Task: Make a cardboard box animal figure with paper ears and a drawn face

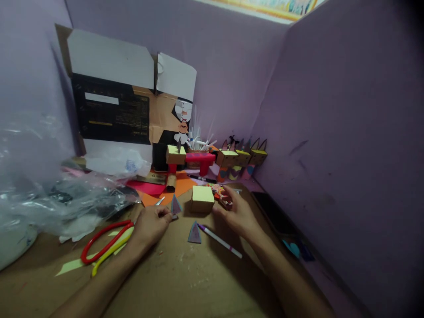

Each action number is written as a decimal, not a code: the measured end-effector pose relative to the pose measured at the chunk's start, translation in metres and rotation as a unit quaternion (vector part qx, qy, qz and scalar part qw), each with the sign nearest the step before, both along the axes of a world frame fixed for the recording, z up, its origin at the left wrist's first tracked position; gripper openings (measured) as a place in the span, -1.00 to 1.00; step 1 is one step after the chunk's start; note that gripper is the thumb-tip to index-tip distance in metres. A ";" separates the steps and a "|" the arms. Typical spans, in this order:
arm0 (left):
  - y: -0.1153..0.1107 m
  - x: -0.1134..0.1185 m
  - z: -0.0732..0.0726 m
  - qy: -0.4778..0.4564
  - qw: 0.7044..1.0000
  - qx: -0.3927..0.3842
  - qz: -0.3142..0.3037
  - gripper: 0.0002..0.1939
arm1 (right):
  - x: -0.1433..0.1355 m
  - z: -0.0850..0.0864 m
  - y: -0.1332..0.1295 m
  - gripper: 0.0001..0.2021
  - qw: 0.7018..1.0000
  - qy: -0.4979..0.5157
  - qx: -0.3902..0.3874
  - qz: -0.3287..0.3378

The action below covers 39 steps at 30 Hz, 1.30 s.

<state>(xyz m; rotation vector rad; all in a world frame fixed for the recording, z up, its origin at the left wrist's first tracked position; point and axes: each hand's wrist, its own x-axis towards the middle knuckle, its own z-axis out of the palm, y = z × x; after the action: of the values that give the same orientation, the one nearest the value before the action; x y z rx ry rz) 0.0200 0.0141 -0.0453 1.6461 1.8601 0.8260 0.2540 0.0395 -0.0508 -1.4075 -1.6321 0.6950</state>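
Note:
A small cardboard box [202, 199] with a pale yellow top sits on the brown board. Just left of it, my left hand [153, 224] is closed in a pinch at the base of a small triangle [176, 205] with a purple middle and grey-blue edges. My right hand [239, 213] is at the box's right side, its fingers apart and curved, near a colourful patterned item [217, 191]. Whether it touches the box is unclear. A second triangle [194, 233] lies in front of the box, beside a white marker [221, 241] with a purple tip.
Red and yellow handled scissors [106, 247] lie at the left over yellow paper scraps. Clear plastic bags [66, 194] fill the far left. Behind stand box-headed figures [228, 158], a red tube piece [200, 160] and an opened carton [111, 110]. A dark tray [273, 212] lies right.

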 end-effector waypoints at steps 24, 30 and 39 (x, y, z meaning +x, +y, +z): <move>-0.022 0.009 0.019 -0.003 0.986 0.040 -0.161 -0.74 | 0.006 0.012 -0.059 -0.96 0.973 -0.109 0.158 0.125; -0.028 0.014 0.022 -0.146 0.975 0.041 -0.164 -0.80 | 0.004 0.012 -0.063 -0.94 0.960 -0.078 0.243 0.115; -0.027 0.014 0.020 -0.158 0.973 0.038 -0.162 -0.77 | 0.004 0.009 -0.063 -0.94 0.949 -0.103 0.270 0.126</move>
<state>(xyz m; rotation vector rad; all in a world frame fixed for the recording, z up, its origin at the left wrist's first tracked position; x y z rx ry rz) 0.0336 -0.0131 -0.0257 1.6898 1.3164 0.9605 0.2583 -0.0235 -0.0413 -0.9029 -1.9988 0.2045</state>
